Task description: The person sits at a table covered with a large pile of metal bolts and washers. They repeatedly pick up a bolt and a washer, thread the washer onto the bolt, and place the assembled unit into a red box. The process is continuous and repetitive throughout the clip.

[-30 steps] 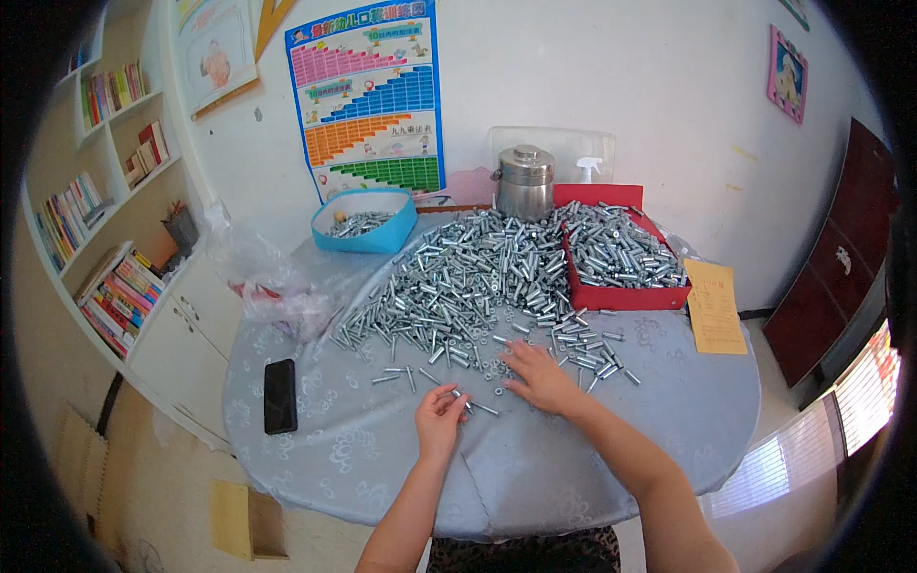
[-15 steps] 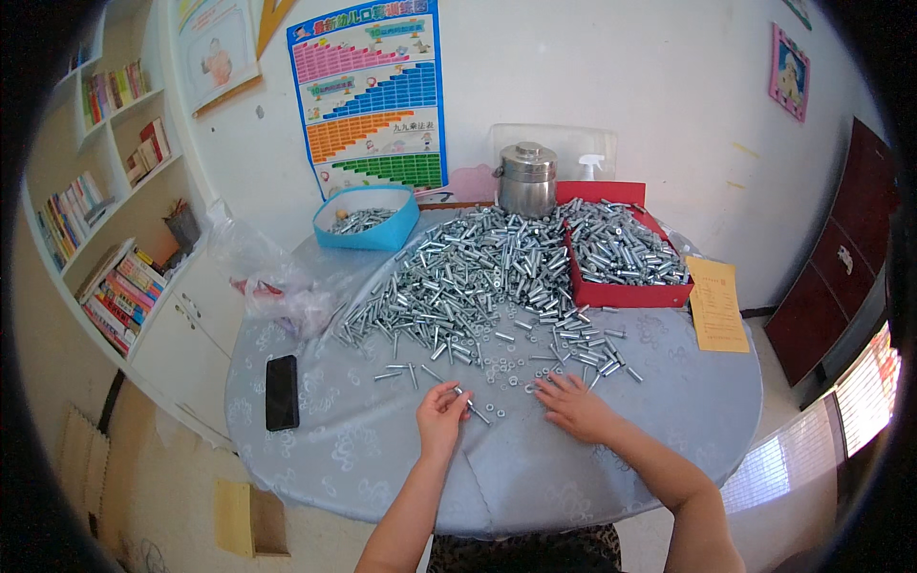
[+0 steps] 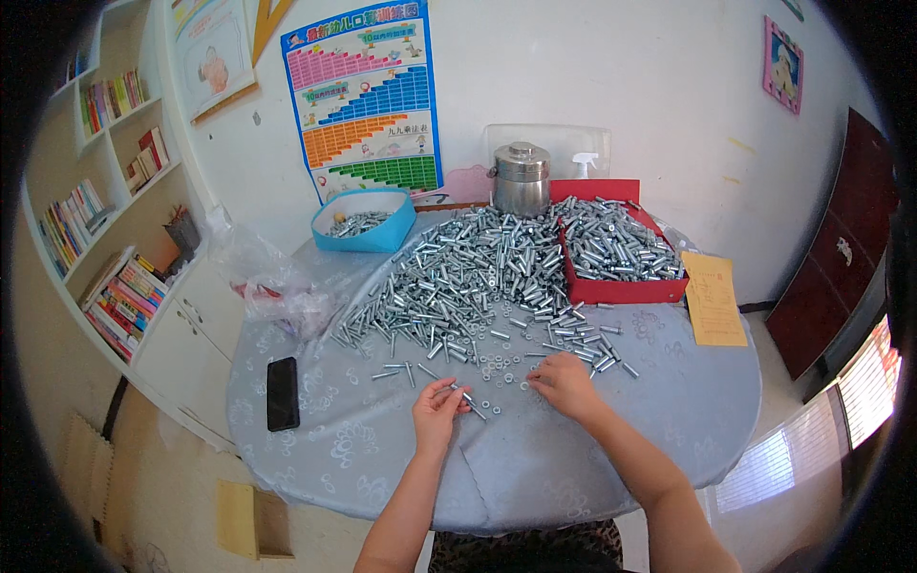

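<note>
A: Lettering, main site?
B: Wall poster (image 3: 363, 100), blue-edged. Large characters along the blue top band; readable.
A: Lower down?
B: Two smaller headings, each mixing numerals and characters: one upper right, one at left by the blue steps. Third heading, dark characters, right side, above the green steps.
A: The stepped blocks?
B: Pink, blue, orange, green, ruled into cells. Entries too small to read.
A: On the table?
B: Yellow paper sheet (image 3: 714, 310), right side. Faint lines of writing, illegible from here.
A: Shelves?
B: Book spines (image 3: 119, 306), lower left, many colours. Any titles too small to make out.
</note>
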Motion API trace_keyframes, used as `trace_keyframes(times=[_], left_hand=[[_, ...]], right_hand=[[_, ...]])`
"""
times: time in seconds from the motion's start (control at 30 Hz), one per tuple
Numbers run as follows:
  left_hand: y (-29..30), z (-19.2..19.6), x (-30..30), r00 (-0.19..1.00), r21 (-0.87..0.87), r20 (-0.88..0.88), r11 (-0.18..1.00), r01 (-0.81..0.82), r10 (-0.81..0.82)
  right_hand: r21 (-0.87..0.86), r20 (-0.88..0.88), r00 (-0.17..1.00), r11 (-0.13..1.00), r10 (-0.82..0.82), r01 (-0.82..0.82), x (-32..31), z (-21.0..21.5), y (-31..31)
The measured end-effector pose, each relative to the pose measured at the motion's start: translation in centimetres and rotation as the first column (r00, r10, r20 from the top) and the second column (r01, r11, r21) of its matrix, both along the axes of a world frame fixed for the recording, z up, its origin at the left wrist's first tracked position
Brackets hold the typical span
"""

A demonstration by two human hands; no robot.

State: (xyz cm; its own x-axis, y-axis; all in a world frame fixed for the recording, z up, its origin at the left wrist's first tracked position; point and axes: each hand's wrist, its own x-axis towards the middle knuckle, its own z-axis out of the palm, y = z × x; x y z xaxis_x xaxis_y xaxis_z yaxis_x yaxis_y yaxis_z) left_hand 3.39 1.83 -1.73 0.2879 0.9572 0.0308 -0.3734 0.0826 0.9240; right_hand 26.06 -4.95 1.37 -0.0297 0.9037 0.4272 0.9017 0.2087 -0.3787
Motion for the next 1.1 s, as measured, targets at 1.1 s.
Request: trace_keyframes(times=[1.1], left_hand=[[-1.0, 0.2, -0.2, 0.967, -0.231, 0.219, 0.957, 0.178, -0.128]], right_hand=[[-0.124, -0.905, 0.425, 0.966, -0.015, -0.228, -5.8, -1.7, 0.7]])
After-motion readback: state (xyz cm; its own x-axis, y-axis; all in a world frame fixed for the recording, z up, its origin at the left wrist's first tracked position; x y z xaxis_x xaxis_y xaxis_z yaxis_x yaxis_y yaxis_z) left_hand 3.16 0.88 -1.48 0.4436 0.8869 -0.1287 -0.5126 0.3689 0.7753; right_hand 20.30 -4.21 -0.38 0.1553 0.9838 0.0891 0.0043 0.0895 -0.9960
